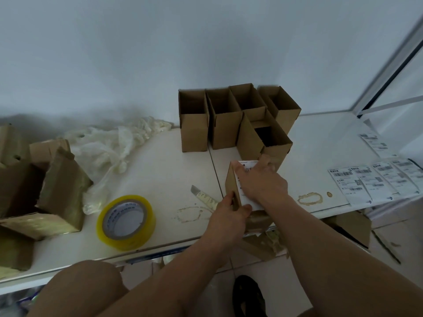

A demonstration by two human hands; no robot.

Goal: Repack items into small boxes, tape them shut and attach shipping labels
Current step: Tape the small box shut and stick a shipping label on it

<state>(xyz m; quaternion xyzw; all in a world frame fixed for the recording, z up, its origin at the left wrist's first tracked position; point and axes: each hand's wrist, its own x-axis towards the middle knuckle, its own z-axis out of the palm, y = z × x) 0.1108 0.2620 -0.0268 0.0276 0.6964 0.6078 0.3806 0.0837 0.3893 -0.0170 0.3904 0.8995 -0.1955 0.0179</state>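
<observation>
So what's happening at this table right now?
A person is labelling a small box on the white table. The left hand grips its near corner while the right hand presses a shipping label flat onto it. Five open boxes wait behind; the tape roll, a knife and spare labels lie nearby.

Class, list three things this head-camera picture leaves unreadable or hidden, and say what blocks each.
1. White shipping label on the small brown cardboard box: print blurred, mostly covered by the right hand.
2. Open brown cardboard boxes at the back: contents lost in shadow.
3. Loose white label sheets: text too small.
</observation>
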